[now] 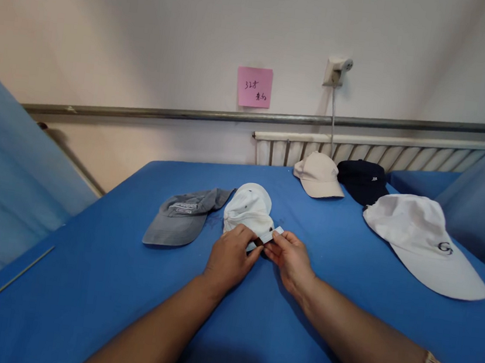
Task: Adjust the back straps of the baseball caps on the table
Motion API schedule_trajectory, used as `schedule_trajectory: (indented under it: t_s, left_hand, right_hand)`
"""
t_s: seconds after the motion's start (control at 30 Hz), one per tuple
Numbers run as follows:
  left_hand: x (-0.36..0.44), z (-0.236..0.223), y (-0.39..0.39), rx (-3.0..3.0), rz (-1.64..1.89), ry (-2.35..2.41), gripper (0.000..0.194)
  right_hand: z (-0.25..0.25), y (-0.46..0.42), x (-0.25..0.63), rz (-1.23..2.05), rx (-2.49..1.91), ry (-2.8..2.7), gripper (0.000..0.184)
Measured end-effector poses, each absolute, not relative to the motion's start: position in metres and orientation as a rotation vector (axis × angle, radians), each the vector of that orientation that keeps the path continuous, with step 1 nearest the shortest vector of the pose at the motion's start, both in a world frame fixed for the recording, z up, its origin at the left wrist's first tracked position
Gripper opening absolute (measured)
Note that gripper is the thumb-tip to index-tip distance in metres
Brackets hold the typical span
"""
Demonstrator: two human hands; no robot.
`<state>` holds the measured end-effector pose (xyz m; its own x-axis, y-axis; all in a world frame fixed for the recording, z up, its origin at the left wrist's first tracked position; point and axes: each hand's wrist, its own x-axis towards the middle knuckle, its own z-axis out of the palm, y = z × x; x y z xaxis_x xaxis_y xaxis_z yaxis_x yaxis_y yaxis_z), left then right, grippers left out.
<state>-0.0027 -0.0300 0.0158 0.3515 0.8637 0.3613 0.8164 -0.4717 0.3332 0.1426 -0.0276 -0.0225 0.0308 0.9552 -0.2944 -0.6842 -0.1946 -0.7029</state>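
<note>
A small white baseball cap (pixel 248 209) lies on the blue-covered bed, its back strap toward me. My left hand (pixel 231 258) is closed on the near edge of this cap, by the strap. Between thumb and fingers, my right hand (pixel 289 260) pinches the pale end of the strap (pixel 277 231). A small dark brown patch shows between the two hands; what it is I cannot make out. Left of the white cap, almost touching it, rests a grey cap (pixel 182 221) with lettering on its front.
A beige cap (pixel 318 173), a navy cap (pixel 363 180) and a large white cap (pixel 425 239) lie at the right. A thin stick (pixel 13 279) is at the left edge. Behind are a metal rail (pixel 180 114), a radiator (pixel 279 151) and a plugged socket (pixel 334 73).
</note>
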Motion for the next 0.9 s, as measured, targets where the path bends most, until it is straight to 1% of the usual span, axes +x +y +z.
schedule_trajectory:
  t_s: [0.13, 0.27, 0.37, 0.5, 0.6, 0.7, 0.9]
  left_hand:
    - [-0.005, 0.013, -0.030, 2.473, 0.804, 1.531, 0.010]
    - [-0.007, 0.011, -0.031, 2.428, 0.807, 1.470, 0.012]
    - [-0.008, 0.012, -0.031, 2.374, 0.825, 1.401, 0.016]
    - [-0.010, 0.014, -0.027, 2.281, 1.027, 1.450, 0.023]
    - [-0.013, 0.012, -0.021, 2.135, 0.983, 1.504, 0.025]
    - [-0.015, 0.008, -0.016, 1.959, 0.892, 1.425, 0.026]
    - [-0.010, 0.000, -0.012, 1.574, 1.015, 1.223, 0.031]
  right_hand:
    - [-0.018, -0.033, 0.142, 1.619, -0.830, -0.300, 0.031]
    - [-0.015, -0.043, 0.137, 1.697, -0.794, -0.395, 0.031]
    - [-0.015, -0.044, 0.134, 1.622, -0.817, -0.469, 0.035]
    - [-0.019, -0.036, 0.136, 1.519, -0.930, -0.548, 0.037]
    - [-0.022, -0.032, 0.138, 1.523, -0.937, -0.605, 0.039]
    - [-0.023, -0.032, 0.139, 1.559, -0.900, -0.608, 0.039]
    - [-0.020, -0.034, 0.140, 1.633, -0.870, -0.557, 0.036]
